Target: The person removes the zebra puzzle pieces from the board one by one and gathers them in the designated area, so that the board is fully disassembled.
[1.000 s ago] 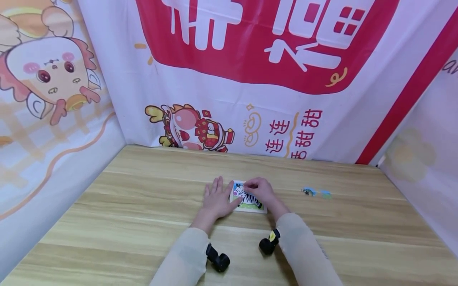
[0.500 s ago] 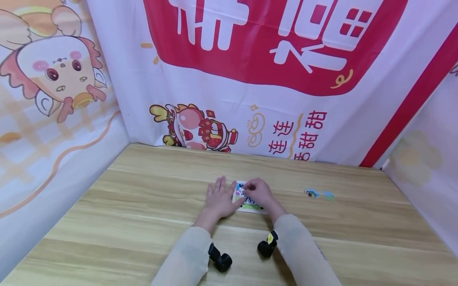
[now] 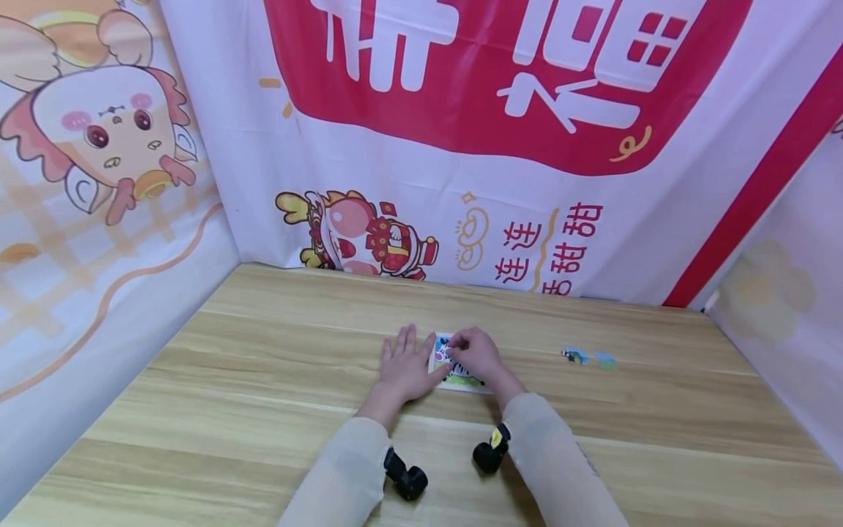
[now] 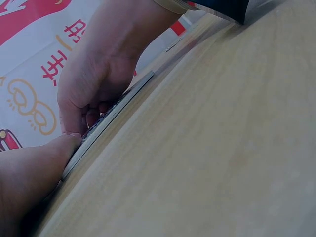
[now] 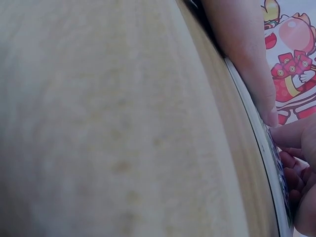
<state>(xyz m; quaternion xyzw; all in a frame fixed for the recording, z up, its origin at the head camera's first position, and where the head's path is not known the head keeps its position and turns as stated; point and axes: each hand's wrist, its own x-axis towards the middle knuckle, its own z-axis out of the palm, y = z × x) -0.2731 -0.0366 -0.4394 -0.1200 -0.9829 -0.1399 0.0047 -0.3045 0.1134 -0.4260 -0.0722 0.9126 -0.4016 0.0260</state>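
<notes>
A white-edged zebra puzzle (image 3: 470,388) lies flat on the table, seen almost edge-on in the left wrist view (image 4: 116,112) and right wrist view (image 5: 260,140). The left hand (image 3: 407,372) rests beside its left edge, fingers spread, with the thumb (image 4: 69,143) over the puzzle. Above the puzzle's upper part, the right hand (image 3: 479,354) has its fingers curled and thumb and index finger pinched together at the surface; the piece between them is mostly hidden. Two loose pieces, one blue with dark markings (image 3: 575,356) and one blue-green (image 3: 606,361), lie to the right.
The wooden table (image 3: 263,380) reaches back to a printed cloth (image 3: 395,168) with red areas and cartoon figures. Similar cloth hangs on the left and right. Black wrist cameras (image 3: 410,483) sit at both sleeves.
The head view has shifted slightly. The right hand has moved a little down over the zebra, covering more of it. The left hand keeps its place by the puzzle.
</notes>
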